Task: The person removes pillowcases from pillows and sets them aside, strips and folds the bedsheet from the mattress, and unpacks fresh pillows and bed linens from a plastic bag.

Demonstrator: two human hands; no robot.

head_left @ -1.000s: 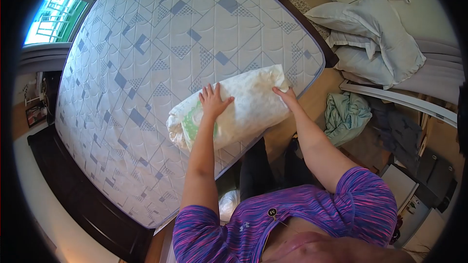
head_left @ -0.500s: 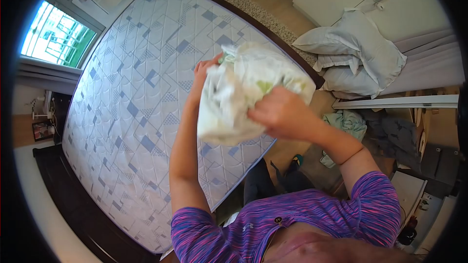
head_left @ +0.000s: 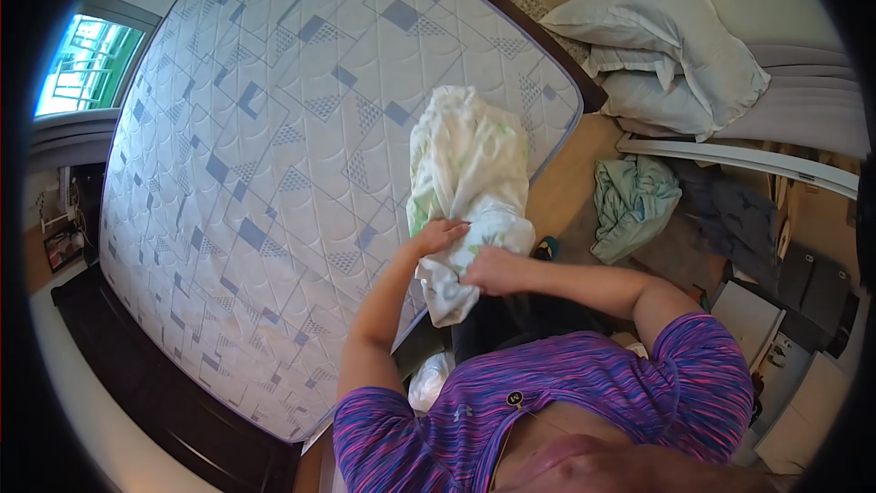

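Cloth bundle [head_left: 470, 155], white with soft green patches, held at the near edge of the bed, partly over the mattress [head_left: 228, 128] and partly in front of the person's body. Upper part fat and creased; a looser fold comes down below the hands, its end drooping near the dark trousers.

Left hand [head_left: 443, 234] laid on the bundle's left side, fingers stretched across the cloth; whether they pinch any of it, I cannot tell. Right hand [head_left: 497, 271] just beside it, a little lower, fingers curled in and clamped on the loose cloth. The hands sit close, with cloth showing between them.

Person in a purple striped shirt [head_left: 566, 393], short sleeves, both arms reaching forward. Sandal [head_left: 547, 247] visible on the floor just right of the bundle.

Mattress bare, pale, with blue-grey diamonds and triangles. Dark wooden board [head_left: 164, 393] along its left end. White plastic bag [head_left: 429, 383] by the person's left side.

Farther right: pale green cloth [head_left: 634, 210] crumpled on the floor, dark grey cloth [head_left: 730, 219] next to it, white pillows [head_left: 675, 55] piled beyond. Window [head_left: 91, 64] at far left, bright.
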